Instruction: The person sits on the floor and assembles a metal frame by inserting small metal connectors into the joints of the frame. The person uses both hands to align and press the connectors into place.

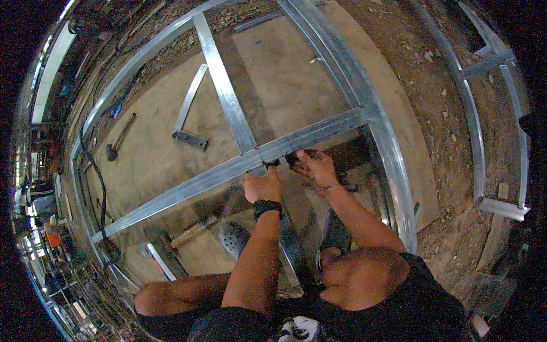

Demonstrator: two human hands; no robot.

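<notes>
A frame of shiny square metal tubes lies in front of me, and its crossbar (211, 178) runs slantwise past both hands. My left hand (263, 186), with a dark band at the wrist, is closed just under the crossbar near the joint with an upright tube (225, 85). What it grips is mostly hidden; a bit of metal shows beside the fingers. To its right, my right hand (317, 170) is pinched against the lower edge of the crossbar. Its fingers are around a small dark thing (292, 160), too dim to name.
On the board (154, 119) lie a try square (191, 139) and a hammer (121, 135). A black cable (96, 171) hangs over the left tube. A wooden handle (194, 232) and a grey clog (232, 238) are near my legs. Another metal frame (468, 114) stands at the right.
</notes>
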